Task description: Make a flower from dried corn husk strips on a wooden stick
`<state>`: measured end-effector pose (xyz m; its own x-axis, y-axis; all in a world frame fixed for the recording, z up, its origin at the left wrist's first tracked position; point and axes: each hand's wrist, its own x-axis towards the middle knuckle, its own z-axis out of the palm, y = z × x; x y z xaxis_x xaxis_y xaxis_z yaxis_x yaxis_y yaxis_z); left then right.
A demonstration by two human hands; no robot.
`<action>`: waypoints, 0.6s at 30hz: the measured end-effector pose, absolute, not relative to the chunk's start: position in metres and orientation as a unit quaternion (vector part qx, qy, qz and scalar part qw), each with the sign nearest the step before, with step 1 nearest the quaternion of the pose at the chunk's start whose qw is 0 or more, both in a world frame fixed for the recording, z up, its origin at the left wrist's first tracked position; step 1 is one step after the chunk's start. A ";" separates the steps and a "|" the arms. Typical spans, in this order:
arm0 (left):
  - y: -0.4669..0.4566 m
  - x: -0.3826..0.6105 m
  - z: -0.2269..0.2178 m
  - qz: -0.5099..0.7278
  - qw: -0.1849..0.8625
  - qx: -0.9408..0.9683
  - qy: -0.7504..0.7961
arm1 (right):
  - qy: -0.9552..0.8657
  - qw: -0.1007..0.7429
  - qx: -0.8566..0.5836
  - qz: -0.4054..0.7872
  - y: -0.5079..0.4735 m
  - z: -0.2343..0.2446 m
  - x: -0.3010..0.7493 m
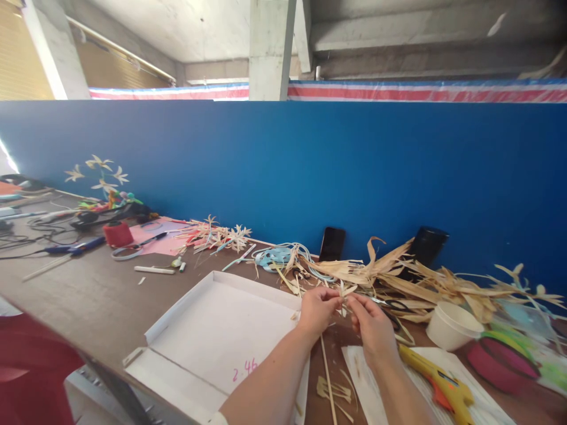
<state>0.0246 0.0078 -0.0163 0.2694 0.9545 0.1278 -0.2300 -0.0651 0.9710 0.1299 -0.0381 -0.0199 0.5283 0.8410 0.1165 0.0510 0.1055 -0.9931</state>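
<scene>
A small pale husk flower (346, 290) sits between my two hands, its pointed petals showing above the fingertips. My left hand (318, 310) pinches it from the left, thumb and fingers together. From the other side my right hand (372, 327) closes its thumb and fingers on the flower's base. Below my hands runs a thin pale stick (328, 378); whether it joins the flower is hidden. Under my left forearm lies an open white cardboard box (212, 330) with pink writing. Scissors (396, 307) lie just behind my right hand.
Dry corn husks (381, 273) spread along the blue partition (266, 165), where a phone (332, 243) leans. To the right are a yellow glue gun (438, 381), a white cup (454, 326) and a pink bowl (502, 363). Finished husk flowers (221, 236) and red thread (117, 234) are leftward.
</scene>
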 end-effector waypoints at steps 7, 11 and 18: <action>0.010 0.022 -0.020 0.506 0.600 0.519 0.339 | -0.385 0.613 -0.618 0.306 -0.043 -0.014 0.131; 0.012 0.021 -0.021 0.504 0.606 0.510 0.345 | -0.452 0.542 -0.658 0.264 -0.044 -0.014 0.132; 0.017 0.024 -0.030 0.511 0.598 0.515 0.342 | -0.524 0.482 -0.670 0.211 -0.042 -0.013 0.133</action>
<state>0.0239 0.0172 -0.0296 0.2446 0.9625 0.1171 -0.2585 -0.0517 0.9646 0.1333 -0.0425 -0.0132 0.3625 0.9051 0.2222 0.4988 0.0130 -0.8666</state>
